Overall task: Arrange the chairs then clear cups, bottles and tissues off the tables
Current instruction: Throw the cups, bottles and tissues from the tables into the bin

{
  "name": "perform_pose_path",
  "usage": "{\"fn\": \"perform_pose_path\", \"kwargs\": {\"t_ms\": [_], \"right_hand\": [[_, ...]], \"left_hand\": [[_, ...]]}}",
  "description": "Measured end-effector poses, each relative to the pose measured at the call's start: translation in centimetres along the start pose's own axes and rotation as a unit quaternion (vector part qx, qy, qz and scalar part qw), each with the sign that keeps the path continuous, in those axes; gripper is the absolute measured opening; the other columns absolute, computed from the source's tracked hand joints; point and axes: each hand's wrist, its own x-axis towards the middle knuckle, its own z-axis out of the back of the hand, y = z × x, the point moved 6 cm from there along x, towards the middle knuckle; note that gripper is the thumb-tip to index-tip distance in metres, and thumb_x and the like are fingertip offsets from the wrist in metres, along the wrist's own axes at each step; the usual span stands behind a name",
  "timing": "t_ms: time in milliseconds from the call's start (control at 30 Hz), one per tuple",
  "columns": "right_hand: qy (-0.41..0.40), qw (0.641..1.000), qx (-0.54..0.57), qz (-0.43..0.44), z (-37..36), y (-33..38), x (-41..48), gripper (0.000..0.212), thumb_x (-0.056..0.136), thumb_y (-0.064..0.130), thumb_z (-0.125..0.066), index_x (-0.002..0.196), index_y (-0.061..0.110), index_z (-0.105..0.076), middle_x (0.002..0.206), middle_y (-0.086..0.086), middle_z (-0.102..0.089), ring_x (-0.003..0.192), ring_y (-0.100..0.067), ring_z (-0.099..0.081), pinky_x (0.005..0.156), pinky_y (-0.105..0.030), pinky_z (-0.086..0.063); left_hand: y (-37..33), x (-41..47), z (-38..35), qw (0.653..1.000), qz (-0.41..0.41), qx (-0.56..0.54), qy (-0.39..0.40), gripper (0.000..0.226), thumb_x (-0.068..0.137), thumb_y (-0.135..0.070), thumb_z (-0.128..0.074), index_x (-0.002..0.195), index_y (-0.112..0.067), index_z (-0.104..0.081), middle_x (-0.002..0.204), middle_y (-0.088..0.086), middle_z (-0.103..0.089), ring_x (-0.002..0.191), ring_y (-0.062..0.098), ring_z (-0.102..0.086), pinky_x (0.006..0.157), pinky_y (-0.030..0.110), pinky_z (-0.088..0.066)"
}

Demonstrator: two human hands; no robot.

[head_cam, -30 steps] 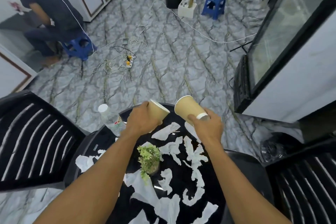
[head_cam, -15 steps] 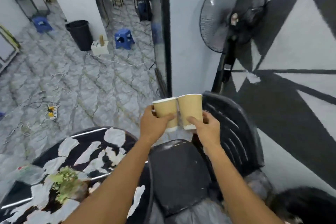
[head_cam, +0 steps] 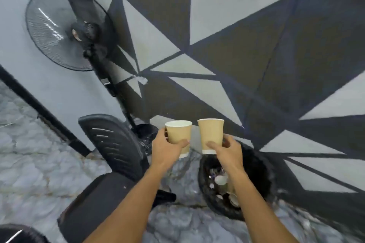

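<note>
Extending forward from the lower frame edge, both forearms were raised side by side. The left hand [head_cam: 167, 151] gripped the left cup [head_cam: 178, 134] around its lower half, and the right hand [head_cam: 227, 154] pinched the right cup [head_cam: 211, 134] near its base (both cups upright, just apart). Below the right hand stood a black bin [head_cam: 258, 171] holding discarded cups, close to the wall [head_cam: 237, 45]. A black chair [head_cam: 114, 144] flanked the left forearm, with a strip of floor [head_cam: 177, 221] between chair and bin. Beyond, a standing fan [head_cam: 59, 29] stood against the wall.
</note>
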Motion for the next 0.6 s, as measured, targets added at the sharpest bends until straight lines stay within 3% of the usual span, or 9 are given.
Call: {"fn": "perform_pose_path", "kwargs": {"t_ms": [100,200,367,500,600], "right_hand": [[-0.053,0.997,0.011,-0.049,4.9,-3.4,0.8,0.051,0.068,0.024,-0.086,0.114,0.018,-0.066,0.105,0.004,-0.069,0.093,-0.012,-0.065,0.079,-0.032,-0.052],[-0.093,0.991,0.023,-0.092,8.3,-6.7,1.4,0.051,0.066,0.027,-0.088,0.112,0.023,-0.065,0.104,0.006,-0.069,0.092,-0.013,-0.065,0.084,-0.039,-0.056],[-0.138,0.98,0.003,-0.145,11.6,-11.0,4.0,0.052,0.069,0.02,-0.087,0.114,0.022,-0.061,0.103,0.003,-0.066,0.086,-0.009,-0.063,0.068,-0.026,-0.049],[-0.162,0.964,-0.009,-0.209,11.9,-15.9,7.5,0.065,0.067,0.023,-0.088,0.125,0.014,-0.059,0.108,-0.001,-0.067,0.091,-0.017,-0.064,0.082,-0.039,-0.056],[-0.175,0.954,-0.027,-0.241,11.5,-20.0,9.3,0.065,0.067,0.025,-0.088,0.125,0.014,-0.059,0.1,0.003,-0.064,0.09,-0.017,-0.063,0.081,-0.038,-0.054]], "left_hand": [[0.7,0.2,-5.8,0.998,0.004,0.02,0.057,0.064,0.069,-0.033,-0.089,0.121,-0.029,-0.052,0.11,-0.012,-0.063,0.094,0.003,-0.061,0.07,0.02,-0.048],[1.8,0.8,-10.4,0.994,0.011,0.049,0.101,0.068,0.068,-0.038,-0.088,0.124,-0.029,-0.051,0.112,-0.009,-0.064,0.097,0.01,-0.063,0.068,0.019,-0.047],[4.3,3.0,-17.2,0.982,0.034,0.072,0.171,0.071,0.067,-0.039,-0.089,0.125,-0.028,-0.05,0.112,-0.009,-0.063,0.098,0.012,-0.062,0.07,0.022,-0.049],[7.4,6.4,-21.5,0.971,0.053,0.102,0.21,0.068,0.068,-0.037,-0.089,0.121,-0.033,-0.048,0.107,-0.012,-0.062,0.094,0.011,-0.061,0.064,0.019,-0.044],[11.1,8.5,-24.4,0.958,0.071,0.148,0.236,0.072,0.069,-0.039,-0.088,0.129,-0.032,-0.048,0.112,-0.011,-0.062,0.097,0.013,-0.061,0.074,0.027,-0.047]]}}
